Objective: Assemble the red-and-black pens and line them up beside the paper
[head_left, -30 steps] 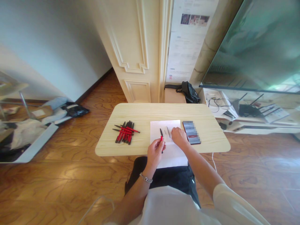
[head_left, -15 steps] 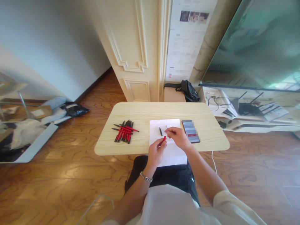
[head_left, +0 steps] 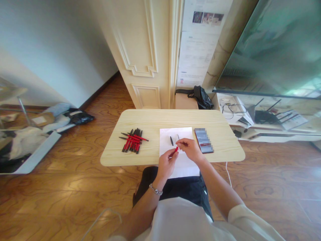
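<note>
My left hand is closed around a red pen barrel, its end pointing up toward the other hand. Just above that end, my right hand pinches its thumb and fingertips together; whatever is between them is too small to make out. A thin dark stick, like a pen refill, shows just beyond the right fingertips; I cannot tell whether it is held or lying. On the white paper under both hands lies a black pen part. To the left, several red and black pens form a crossed pile.
A phone-like device with a blurred-out screen lies right of the paper on the pale wooden table. Behind the table are a black bag and a white cabinet with a router. A white cable hangs near the table's right side.
My right hand has shifted slightly down, closer to the end of the red barrel. The left hand keeps its grip, and the pens and paper look unchanged.
</note>
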A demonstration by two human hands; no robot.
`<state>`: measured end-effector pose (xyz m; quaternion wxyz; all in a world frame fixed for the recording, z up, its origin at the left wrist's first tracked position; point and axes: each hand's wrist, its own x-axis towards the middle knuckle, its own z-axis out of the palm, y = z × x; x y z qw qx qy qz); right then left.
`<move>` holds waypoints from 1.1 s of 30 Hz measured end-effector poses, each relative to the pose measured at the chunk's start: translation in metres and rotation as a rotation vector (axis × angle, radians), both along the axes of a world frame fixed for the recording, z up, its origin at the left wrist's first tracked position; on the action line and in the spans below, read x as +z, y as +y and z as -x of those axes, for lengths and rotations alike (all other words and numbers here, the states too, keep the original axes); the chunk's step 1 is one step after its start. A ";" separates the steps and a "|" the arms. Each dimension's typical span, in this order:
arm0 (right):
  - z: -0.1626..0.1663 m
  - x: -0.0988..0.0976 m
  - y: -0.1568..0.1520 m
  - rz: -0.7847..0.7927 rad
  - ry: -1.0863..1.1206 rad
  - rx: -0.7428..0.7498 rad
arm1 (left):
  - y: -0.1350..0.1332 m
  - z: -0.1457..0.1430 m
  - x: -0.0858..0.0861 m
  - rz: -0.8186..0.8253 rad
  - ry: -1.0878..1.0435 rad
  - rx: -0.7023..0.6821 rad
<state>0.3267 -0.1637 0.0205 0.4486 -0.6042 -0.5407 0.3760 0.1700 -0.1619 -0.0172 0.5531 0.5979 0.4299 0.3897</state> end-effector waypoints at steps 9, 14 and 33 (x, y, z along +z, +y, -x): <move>0.000 -0.002 -0.004 0.038 -0.004 0.074 | 0.001 0.003 0.001 0.014 -0.010 -0.011; -0.012 0.004 -0.001 0.063 -0.073 0.161 | 0.001 0.006 -0.001 0.033 -0.029 -0.017; -0.006 -0.014 0.052 0.276 -0.581 -0.199 | 0.002 0.015 0.002 0.038 -0.100 0.002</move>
